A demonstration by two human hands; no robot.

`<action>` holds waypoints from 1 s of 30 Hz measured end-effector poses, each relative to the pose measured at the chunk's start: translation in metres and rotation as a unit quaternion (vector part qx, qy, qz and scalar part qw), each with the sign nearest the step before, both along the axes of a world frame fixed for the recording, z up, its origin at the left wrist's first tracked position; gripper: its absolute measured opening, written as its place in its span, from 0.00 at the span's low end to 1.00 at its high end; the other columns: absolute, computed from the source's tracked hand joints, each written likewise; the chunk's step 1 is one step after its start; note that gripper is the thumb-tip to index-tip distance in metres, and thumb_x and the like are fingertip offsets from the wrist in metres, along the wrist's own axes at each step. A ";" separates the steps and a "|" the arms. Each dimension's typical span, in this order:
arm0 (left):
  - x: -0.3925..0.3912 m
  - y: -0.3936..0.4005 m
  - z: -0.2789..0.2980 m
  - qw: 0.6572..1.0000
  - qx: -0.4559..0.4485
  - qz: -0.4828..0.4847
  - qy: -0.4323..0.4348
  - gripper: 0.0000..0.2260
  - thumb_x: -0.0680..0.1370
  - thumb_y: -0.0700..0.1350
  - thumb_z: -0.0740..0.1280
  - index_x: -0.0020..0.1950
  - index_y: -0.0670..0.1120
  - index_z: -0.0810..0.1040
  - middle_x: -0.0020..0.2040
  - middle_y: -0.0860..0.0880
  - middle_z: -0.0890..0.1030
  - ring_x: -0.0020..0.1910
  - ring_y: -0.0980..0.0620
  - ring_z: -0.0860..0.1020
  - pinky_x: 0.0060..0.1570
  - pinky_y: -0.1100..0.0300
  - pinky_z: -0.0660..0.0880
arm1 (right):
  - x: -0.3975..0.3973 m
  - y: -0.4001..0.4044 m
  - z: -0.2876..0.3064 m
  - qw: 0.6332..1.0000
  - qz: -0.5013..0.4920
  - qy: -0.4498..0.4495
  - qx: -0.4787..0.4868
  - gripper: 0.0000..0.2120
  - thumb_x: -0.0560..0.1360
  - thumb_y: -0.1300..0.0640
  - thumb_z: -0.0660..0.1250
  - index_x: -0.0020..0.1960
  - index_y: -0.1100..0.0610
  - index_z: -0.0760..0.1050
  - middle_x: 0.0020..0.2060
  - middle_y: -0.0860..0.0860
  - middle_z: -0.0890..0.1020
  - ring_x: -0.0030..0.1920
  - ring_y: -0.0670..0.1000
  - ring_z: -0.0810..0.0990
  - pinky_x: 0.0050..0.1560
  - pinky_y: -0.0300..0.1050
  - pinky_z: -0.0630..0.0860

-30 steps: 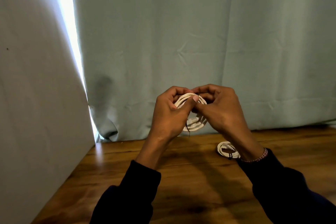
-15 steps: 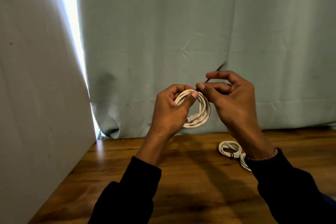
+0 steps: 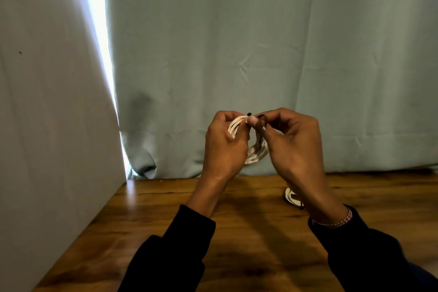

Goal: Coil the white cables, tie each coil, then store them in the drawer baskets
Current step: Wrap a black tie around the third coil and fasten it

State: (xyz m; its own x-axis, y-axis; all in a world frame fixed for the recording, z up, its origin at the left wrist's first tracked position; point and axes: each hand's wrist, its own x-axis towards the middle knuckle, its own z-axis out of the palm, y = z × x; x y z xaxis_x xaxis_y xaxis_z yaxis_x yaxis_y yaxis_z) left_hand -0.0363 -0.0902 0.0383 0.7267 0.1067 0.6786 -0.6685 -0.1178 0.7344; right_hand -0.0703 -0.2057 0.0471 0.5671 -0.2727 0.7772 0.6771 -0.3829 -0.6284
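Wooden table (image 3: 166, 220), green curtain (image 3: 260, 54) at 12 o'clock. Two hands: left hand (image 3: 225, 147) gripping one white cable coil (image 3: 257, 155), right hand (image 3: 294, 147) pinching one dark tie (image 3: 260, 116). Second coil (image 3: 291, 198) at 5 o'clock.

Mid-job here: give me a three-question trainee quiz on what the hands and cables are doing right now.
1. True or false: the white cable coil is held above the wooden table.
2. What does the right hand pinch at the top of the coil? A) black tie B) scissors C) tape
3. What lies on the table behind the right wrist?

Key
1. True; the left hand grips it in the air.
2. A
3. Another tied cable coil, partly hidden.
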 end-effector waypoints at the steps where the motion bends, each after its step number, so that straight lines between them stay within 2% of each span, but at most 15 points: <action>1: -0.001 0.000 0.000 1.000 -0.011 -0.009 0.016 0.08 0.81 0.47 0.68 0.56 0.45 0.77 0.42 0.48 0.82 0.37 0.56 0.80 0.35 0.62 0.77 | 0.001 0.002 -0.002 1.000 0.004 0.002 0.010 0.03 0.74 0.54 0.75 0.48 0.50 0.85 0.44 0.44 0.86 0.47 0.42 0.83 0.48 0.37 0.81; 6: -0.006 0.002 0.008 0.974 -0.134 -0.153 0.102 0.08 0.84 0.44 0.62 0.59 0.40 0.73 0.40 0.45 0.78 0.27 0.57 0.70 0.27 0.62 0.68 | 0.005 0.004 -0.003 1.000 0.022 -0.011 -0.011 0.07 0.73 0.55 0.74 0.49 0.45 0.83 0.53 0.46 0.82 0.52 0.34 0.79 0.43 0.26 0.74; 9: -0.007 0.005 0.013 0.954 -0.177 -0.215 0.109 0.06 0.84 0.41 0.60 0.55 0.38 0.74 0.38 0.45 0.78 0.26 0.56 0.68 0.27 0.61 0.66 | 0.008 0.003 -0.005 0.999 0.011 -0.035 -0.036 0.08 0.74 0.56 0.74 0.51 0.46 0.84 0.53 0.46 0.81 0.53 0.36 0.79 0.43 0.28 0.76; 12: -0.004 0.010 0.014 0.961 -0.155 -0.211 0.094 0.04 0.82 0.39 0.64 0.54 0.39 0.76 0.36 0.46 0.79 0.26 0.56 0.68 0.26 0.62 0.66 | 0.007 0.000 -0.003 0.997 0.013 -0.047 -0.060 0.08 0.75 0.56 0.74 0.52 0.46 0.83 0.52 0.45 0.81 0.53 0.37 0.79 0.44 0.29 0.76; 15: 0.001 0.015 0.013 0.949 -0.176 -0.239 0.101 0.04 0.81 0.37 0.65 0.52 0.39 0.79 0.35 0.46 0.78 0.26 0.57 0.68 0.25 0.64 0.66 | 0.005 -0.002 0.000 0.995 0.026 -0.040 -0.084 0.09 0.74 0.57 0.74 0.54 0.50 0.85 0.54 0.45 0.80 0.53 0.38 0.79 0.47 0.30 0.78; 19: 0.004 0.015 0.012 0.949 -0.170 -0.245 0.104 0.07 0.81 0.38 0.66 0.53 0.37 0.82 0.33 0.46 0.77 0.27 0.56 0.67 0.26 0.65 0.66 | -0.002 -0.003 0.001 0.979 -0.047 -0.050 -0.194 0.10 0.77 0.59 0.72 0.57 0.51 0.84 0.59 0.49 0.78 0.50 0.44 0.81 0.50 0.31 0.79; 22: 0.008 0.016 0.010 0.956 -0.157 -0.228 0.096 0.09 0.81 0.40 0.67 0.57 0.36 0.82 0.34 0.46 0.78 0.27 0.56 0.68 0.26 0.64 0.67 | -0.012 -0.006 0.007 0.961 -0.058 -0.001 -0.271 0.13 0.79 0.57 0.69 0.62 0.48 0.81 0.65 0.50 0.74 0.53 0.47 0.80 0.56 0.39 0.80; 26: 0.007 0.017 0.009 0.969 -0.129 -0.198 0.075 0.09 0.81 0.41 0.66 0.56 0.38 0.83 0.31 0.51 0.80 0.27 0.58 0.70 0.28 0.63 0.69 | -0.022 -0.009 0.012 0.934 -0.044 0.074 -0.348 0.19 0.81 0.58 0.64 0.71 0.47 0.74 0.70 0.49 0.68 0.57 0.46 0.75 0.58 0.35 0.73; 28: 0.005 0.016 0.008 0.975 -0.112 -0.179 0.065 0.09 0.82 0.42 0.66 0.56 0.39 0.83 0.31 0.52 0.79 0.27 0.57 0.70 0.29 0.63 0.70 | -0.021 -0.010 0.012 0.939 -0.046 0.058 -0.336 0.18 0.81 0.57 0.64 0.70 0.47 0.75 0.68 0.49 0.70 0.56 0.45 0.75 0.58 0.36 0.74; 30: 0.006 0.015 0.007 0.981 -0.098 -0.154 0.059 0.10 0.81 0.43 0.67 0.57 0.40 0.84 0.35 0.47 0.80 0.27 0.57 0.71 0.29 0.63 0.70 | -0.018 -0.010 0.011 0.954 -0.061 0.019 -0.294 0.15 0.79 0.55 0.68 0.64 0.47 0.80 0.62 0.49 0.76 0.52 0.44 0.77 0.57 0.42 0.79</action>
